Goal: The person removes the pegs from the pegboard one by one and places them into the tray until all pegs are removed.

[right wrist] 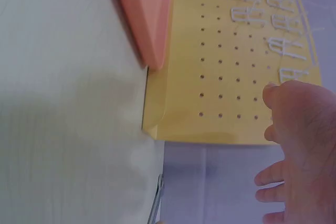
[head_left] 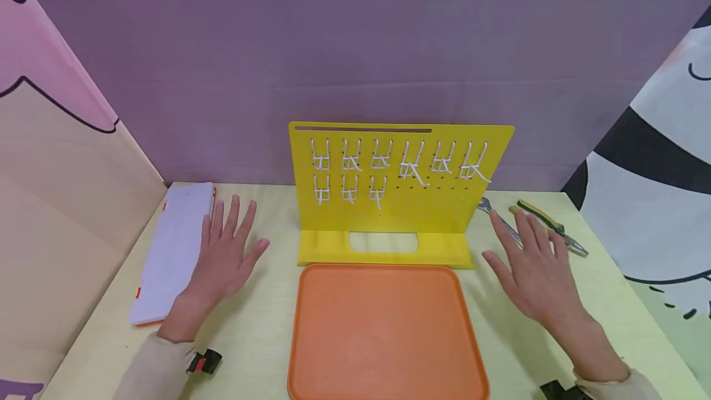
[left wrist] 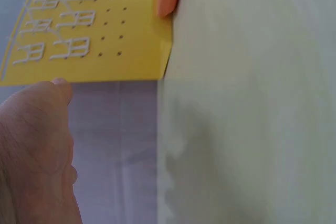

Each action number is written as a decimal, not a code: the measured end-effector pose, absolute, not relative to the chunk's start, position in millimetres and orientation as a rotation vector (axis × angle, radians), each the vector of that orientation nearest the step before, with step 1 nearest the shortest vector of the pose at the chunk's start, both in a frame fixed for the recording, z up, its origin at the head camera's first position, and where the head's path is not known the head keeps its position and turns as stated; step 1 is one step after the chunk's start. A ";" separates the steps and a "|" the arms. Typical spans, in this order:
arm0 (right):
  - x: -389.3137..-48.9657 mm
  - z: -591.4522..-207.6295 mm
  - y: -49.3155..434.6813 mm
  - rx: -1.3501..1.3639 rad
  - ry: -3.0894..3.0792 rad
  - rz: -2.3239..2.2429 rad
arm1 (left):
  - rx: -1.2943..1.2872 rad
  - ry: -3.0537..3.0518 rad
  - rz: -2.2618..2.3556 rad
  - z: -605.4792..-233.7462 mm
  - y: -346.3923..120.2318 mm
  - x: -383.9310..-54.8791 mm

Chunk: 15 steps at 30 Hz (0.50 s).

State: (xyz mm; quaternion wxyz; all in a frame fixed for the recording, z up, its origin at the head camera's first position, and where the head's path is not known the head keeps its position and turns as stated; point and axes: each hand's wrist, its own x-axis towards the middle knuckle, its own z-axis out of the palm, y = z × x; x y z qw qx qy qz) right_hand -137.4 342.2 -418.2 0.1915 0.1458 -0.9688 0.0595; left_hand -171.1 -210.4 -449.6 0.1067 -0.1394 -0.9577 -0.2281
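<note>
My left hand (head_left: 224, 264) is held over the table on the left with its fingers spread, holding nothing. It is nearest to a white flat box-like panel (head_left: 174, 245) with orange edges. My right hand (head_left: 536, 283) hovers on the right side, fingers extended, near an adjustable wrench (head_left: 510, 230) and pliers with green-and-yellow handles (head_left: 541, 215); it partly covers both tools. Between the hands stands a yellow pegboard (head_left: 433, 215) with several white hooks (head_left: 410, 168) on it. In the wrist views, the left hand (left wrist: 37, 145) and right hand (right wrist: 310, 150) appear empty.
An orange tray (head_left: 389, 332) lies in front of the pegboard's base. Behind the table (head_left: 250, 338) hangs a purple backdrop (head_left: 355, 36), with printed fabric panels at both sides. Black straps (head_left: 205, 362) are on the wrists.
</note>
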 end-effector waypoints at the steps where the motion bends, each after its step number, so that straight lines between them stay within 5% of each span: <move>1: -137.0 -416.9 339.7 0.418 -2.714 0.172 | -0.416 -2.809 -0.689 -450.7 -207.5 -171.5; 15: -130.8 -412.0 293.2 0.505 -2.581 0.298 | -0.495 -2.694 -1.035 -470.3 -175.5 -188.9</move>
